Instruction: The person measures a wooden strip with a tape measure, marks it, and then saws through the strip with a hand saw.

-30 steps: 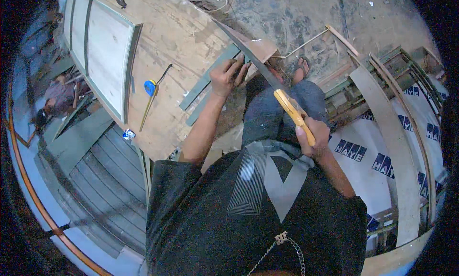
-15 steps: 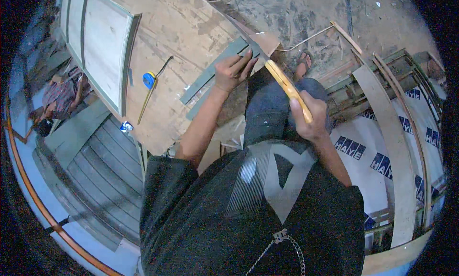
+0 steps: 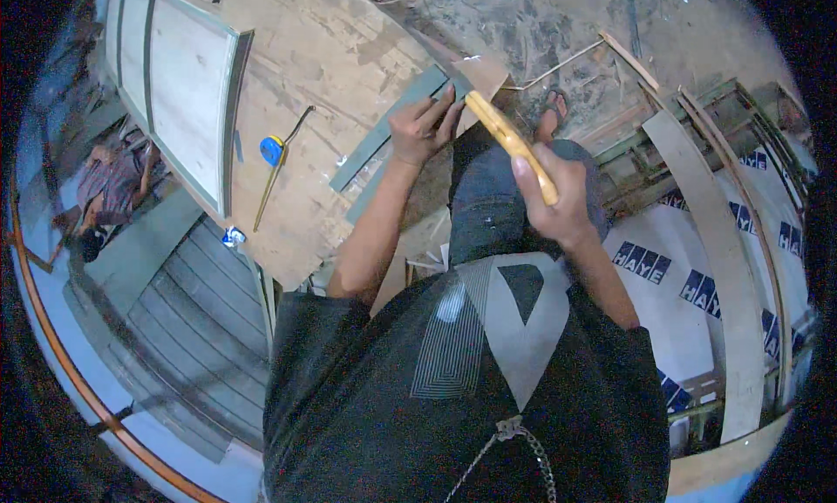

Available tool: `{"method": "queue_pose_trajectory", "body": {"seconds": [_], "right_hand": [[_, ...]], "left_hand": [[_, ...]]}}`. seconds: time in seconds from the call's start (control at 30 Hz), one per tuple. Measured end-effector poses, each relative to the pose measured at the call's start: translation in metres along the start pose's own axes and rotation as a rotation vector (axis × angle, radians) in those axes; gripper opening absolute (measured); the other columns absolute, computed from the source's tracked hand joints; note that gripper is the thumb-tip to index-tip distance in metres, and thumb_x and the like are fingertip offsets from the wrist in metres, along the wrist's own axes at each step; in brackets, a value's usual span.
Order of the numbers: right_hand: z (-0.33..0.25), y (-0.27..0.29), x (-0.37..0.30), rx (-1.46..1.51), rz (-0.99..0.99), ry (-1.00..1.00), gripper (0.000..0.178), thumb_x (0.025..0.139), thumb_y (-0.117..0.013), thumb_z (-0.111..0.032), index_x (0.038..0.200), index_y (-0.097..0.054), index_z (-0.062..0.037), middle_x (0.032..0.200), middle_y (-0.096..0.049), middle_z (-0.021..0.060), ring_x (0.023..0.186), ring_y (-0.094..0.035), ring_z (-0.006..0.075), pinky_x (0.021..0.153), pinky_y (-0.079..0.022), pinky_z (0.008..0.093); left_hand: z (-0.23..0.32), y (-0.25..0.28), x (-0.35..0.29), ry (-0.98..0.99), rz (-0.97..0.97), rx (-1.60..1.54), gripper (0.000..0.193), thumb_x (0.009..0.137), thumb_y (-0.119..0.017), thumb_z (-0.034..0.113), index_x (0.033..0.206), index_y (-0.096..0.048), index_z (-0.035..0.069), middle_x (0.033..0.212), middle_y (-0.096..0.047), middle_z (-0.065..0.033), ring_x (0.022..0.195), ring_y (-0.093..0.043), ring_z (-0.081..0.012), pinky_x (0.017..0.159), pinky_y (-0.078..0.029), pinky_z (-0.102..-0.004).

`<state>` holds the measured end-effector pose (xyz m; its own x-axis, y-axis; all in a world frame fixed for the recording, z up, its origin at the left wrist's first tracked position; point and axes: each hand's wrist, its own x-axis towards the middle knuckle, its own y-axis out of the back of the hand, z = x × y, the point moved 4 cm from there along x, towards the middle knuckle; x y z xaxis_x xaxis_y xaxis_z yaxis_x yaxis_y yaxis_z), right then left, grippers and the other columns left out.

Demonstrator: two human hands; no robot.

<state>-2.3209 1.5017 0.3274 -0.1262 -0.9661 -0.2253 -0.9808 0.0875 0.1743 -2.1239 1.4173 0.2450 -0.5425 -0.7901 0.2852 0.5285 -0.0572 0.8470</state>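
My right hand (image 3: 560, 189) is wrapped round the yellow wooden handle (image 3: 510, 141) of a saw. Its thin blade runs away up and left past the board's edge and is hard to make out. My left hand (image 3: 423, 128) has its fingers bent over the far end of a grey-green wooden strip (image 3: 384, 132), holding it against the brown board. A second grey-green strip (image 3: 366, 193) lies alongside, partly hidden by my left forearm. The fingertips are close to the saw, near the strip ends.
On the brown board (image 3: 305, 58) lie a blue and yellow tape measure (image 3: 272, 149) and a white-paned frame (image 3: 187, 76). Grey slatted panels (image 3: 200, 302) stand at left, near another person in a checked shirt (image 3: 109, 180). Wooden frames and a long plank (image 3: 711, 233) lie at right.
My right hand has moved the saw slightly up and left, its handle now nearer my left fingertips. The left hand stays on the strip.
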Motion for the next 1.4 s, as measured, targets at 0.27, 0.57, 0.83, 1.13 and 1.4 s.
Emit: {"method": "queue_pose_trajectory", "body": {"seconds": [0.27, 0.57, 0.83, 1.13, 1.4], "right_hand": [[-0.016, 0.006, -0.011, 0.017, -0.052, -0.085, 0.016, 0.086, -0.052, -0.013, 0.089, -0.058, 0.0022, 0.058, -0.050, 0.0127, 0.048, -0.054, 0.0243, 0.047, -0.040, 0.0315], [-0.013, 0.002, -0.020, -0.018, -0.028, -0.084, 0.019, 0.086, -0.055, -0.016, 0.076, -0.053, -0.0004, 0.054, -0.049, 0.0122, 0.049, -0.058, 0.0235, 0.048, -0.041, 0.0311], [-0.013, -0.002, -0.002, 0.012, -0.021, -0.041, 0.017, 0.087, -0.055, -0.015, 0.081, -0.055, 0.0004, 0.054, -0.049, 0.0131, 0.047, -0.056, 0.0237, 0.047, -0.040, 0.0308], [-0.023, -0.008, 0.016, -0.004, -0.078, -0.159, 0.018, 0.088, -0.055, -0.016, 0.093, -0.059, 0.0008, 0.060, -0.053, 0.0143, 0.050, -0.057, 0.0218, 0.049, -0.043, 0.0312], [-0.040, -0.006, 0.009, 0.033, -0.108, -0.266, 0.019, 0.088, -0.056, -0.016, 0.095, -0.059, 0.0017, 0.061, -0.054, 0.0157, 0.051, -0.057, 0.0222, 0.050, -0.043, 0.0317]], "left_hand": [[-0.001, 0.003, -0.002, 0.015, -0.025, -0.033, 0.024, 0.072, -0.073, 0.015, 0.095, -0.070, 0.010, 0.053, -0.049, -0.0041, 0.041, -0.049, -0.0173, 0.040, -0.038, -0.0300], [-0.005, 0.001, -0.002, -0.001, 0.022, -0.032, 0.022, 0.071, -0.073, 0.015, 0.092, -0.070, 0.009, 0.053, -0.047, -0.0039, 0.041, -0.048, -0.0166, 0.039, -0.038, -0.0303], [-0.002, 0.003, -0.001, -0.006, -0.036, -0.017, 0.025, 0.071, -0.073, 0.014, 0.095, -0.069, 0.009, 0.055, -0.047, -0.0033, 0.042, -0.048, -0.0163, 0.039, -0.037, -0.0302], [-0.001, 0.001, 0.000, -0.036, -0.025, -0.056, 0.023, 0.072, -0.072, 0.014, 0.094, -0.069, 0.010, 0.056, -0.049, -0.0032, 0.042, -0.049, -0.0174, 0.041, -0.039, -0.0296], [-0.004, 0.006, 0.000, -0.007, -0.057, -0.034, 0.020, 0.070, -0.073, 0.014, 0.089, -0.070, 0.010, 0.057, -0.051, -0.0036, 0.043, -0.051, -0.0180, 0.041, -0.040, -0.0296]]}}
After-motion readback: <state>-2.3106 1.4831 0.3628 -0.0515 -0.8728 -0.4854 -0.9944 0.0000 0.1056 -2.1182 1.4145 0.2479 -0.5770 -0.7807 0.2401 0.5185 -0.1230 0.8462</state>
